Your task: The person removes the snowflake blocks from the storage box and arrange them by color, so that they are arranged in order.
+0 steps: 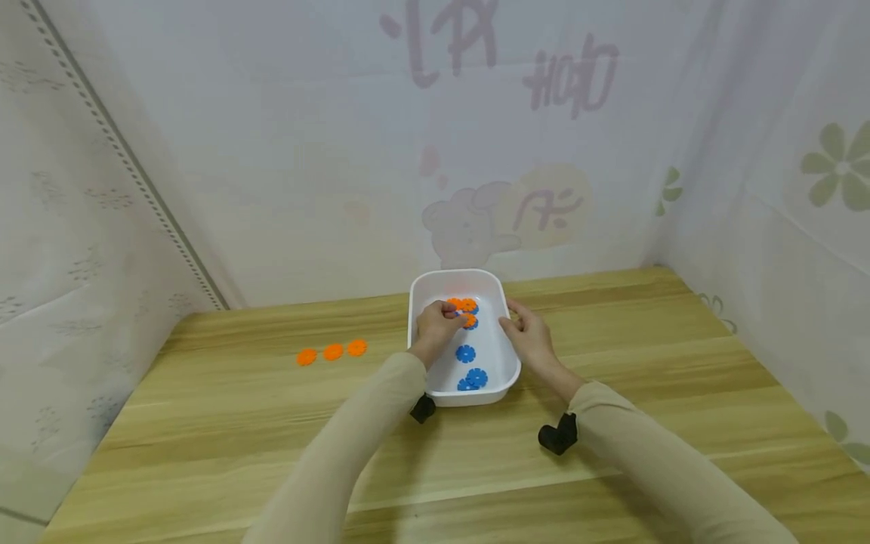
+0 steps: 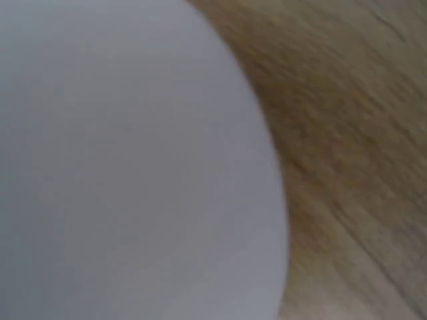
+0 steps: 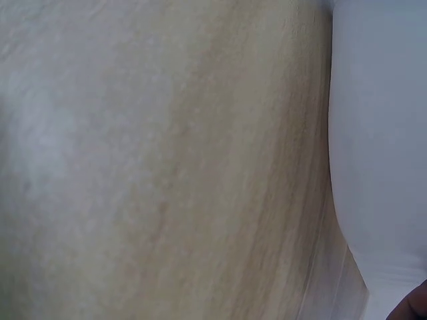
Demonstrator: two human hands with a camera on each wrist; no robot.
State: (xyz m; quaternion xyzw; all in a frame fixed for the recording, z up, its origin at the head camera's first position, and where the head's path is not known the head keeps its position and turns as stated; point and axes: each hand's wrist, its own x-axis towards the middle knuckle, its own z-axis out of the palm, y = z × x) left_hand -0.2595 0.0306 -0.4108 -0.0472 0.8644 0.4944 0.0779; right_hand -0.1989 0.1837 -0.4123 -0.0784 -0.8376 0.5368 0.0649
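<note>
Your left hand [image 1: 438, 326] reaches over the white plastic tray [image 1: 469, 399], its thumb and fingers close together at an orange flower-shaped disc [image 1: 470, 321]; whether they pinch it you cannot tell from the head view. Your right hand [image 1: 532, 336] holds the tray's right rim, thumb over the edge and fingers along the outside.

That orange disc lies toward the far half of the tray, just past your left thumb and partly over a blue disc, so the left hand is the nearer one. The tray's long axis runs away from you, between your forearms.

Just beyond your left fingers, more orange discs [image 1: 469, 305] cluster over blue. Nearer you, a single blue flower-shaped disc [image 1: 465, 353] lies apart, and two overlapping blue discs [image 1: 477, 377] sit by the near wall.

Outside, to the left of the tray, three orange discs [image 1: 333, 352] lie in a row on the wood-grain table [image 1: 204, 438], well apart from both hands. Behind the table hangs a pale printed cloth [image 1: 306, 189]. The wrist views show only tray wall, table and, on the right, a bit of finger.
</note>
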